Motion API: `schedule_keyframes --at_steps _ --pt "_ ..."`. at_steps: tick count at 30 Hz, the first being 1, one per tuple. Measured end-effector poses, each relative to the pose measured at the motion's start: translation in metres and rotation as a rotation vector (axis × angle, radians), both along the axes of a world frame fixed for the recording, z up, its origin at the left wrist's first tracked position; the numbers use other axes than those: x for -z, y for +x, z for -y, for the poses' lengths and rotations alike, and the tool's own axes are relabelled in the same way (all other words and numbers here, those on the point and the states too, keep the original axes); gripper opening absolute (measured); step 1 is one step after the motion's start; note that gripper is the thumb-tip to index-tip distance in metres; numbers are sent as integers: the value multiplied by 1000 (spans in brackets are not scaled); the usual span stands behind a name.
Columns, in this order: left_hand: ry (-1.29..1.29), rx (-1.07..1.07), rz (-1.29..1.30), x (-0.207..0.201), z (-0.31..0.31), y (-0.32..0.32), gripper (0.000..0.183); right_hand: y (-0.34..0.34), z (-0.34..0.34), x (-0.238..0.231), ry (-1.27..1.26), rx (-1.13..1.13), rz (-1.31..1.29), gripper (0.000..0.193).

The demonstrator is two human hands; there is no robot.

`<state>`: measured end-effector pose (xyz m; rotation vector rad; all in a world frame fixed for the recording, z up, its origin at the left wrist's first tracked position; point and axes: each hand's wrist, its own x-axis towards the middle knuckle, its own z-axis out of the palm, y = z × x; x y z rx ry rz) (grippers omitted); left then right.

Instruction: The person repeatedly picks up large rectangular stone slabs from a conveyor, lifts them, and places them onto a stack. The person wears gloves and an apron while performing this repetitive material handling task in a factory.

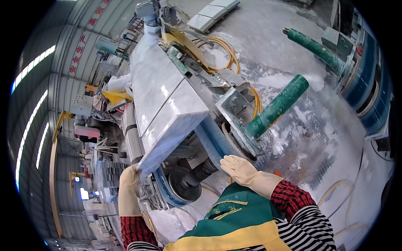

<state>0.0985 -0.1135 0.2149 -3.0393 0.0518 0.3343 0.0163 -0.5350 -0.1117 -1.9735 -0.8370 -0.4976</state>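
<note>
A polished, pale grey-veined marble slab (178, 102) lies on the machine in front of me, its broad near face slanting down toward me. My left hand (129, 184), in a cream rubber glove, is closed on the slab's lower left corner; its thumb is partly hidden. My right hand (245, 172), gloved alike, lies with fingers stretched out against the blue side (217, 144) of the machine, holding nothing. Beyond a thin seam, a second marble slab (150, 67) continues away from me. Below the near slab, between my hands, is a round black roller part (184, 184).
A green cylinder (278, 104) juts out at the right, beside a metal bracket (234, 104). Yellow and orange hoses (226, 46) coil on the dusty floor behind it. Another blue machine (364, 79) stands far right. Pale slabs (211, 14) lie at the back.
</note>
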Motion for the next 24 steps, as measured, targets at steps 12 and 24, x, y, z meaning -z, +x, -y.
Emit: schedule_keyframes --at_steps 12,24 --pt "79 -72 6 3 66 -31 47 3 3 27 9 -73 -40 51" --pt "-15 222 163 24 49 -57 53 1 5 25 -52 -123 -116 55"
